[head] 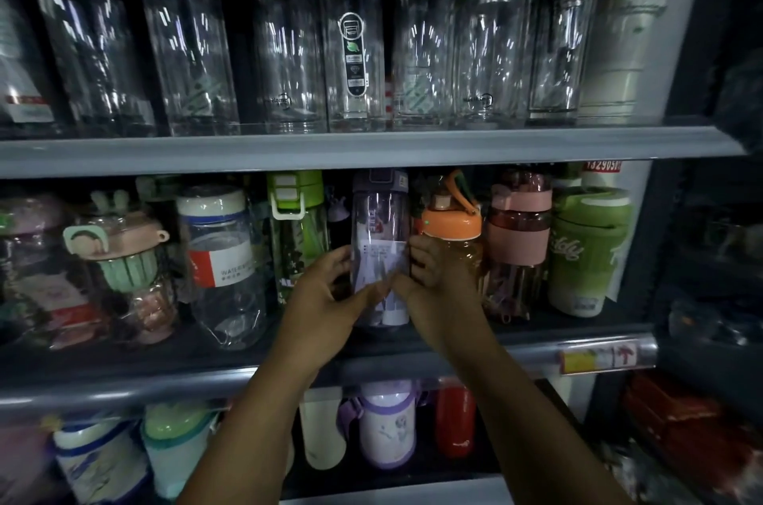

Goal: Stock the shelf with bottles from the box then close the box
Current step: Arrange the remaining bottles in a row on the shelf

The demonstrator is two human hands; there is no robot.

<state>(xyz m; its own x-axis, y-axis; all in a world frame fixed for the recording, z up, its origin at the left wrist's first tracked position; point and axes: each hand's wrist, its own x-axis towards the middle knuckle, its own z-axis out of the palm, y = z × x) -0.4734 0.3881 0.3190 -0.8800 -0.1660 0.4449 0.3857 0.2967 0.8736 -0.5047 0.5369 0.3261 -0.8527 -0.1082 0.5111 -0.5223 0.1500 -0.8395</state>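
Observation:
A clear bottle with a purple lid [380,223] stands upright on the middle shelf [536,351], between a green-lidded bottle [295,211] and an orange-lidded bottle [454,232]. My left hand [326,298] grips its lower left side, thumb across the front. My right hand [433,281] grips its lower right side, fingers curled round it. The box is out of view.
Tall clear glass bottles [351,50] fill the top shelf. The middle shelf is packed with coloured bottles, a pink one [520,240] and a green cup [586,252] at right. More bottles [386,422] stand on the shelf below. A dark upright [677,215] bounds the right side.

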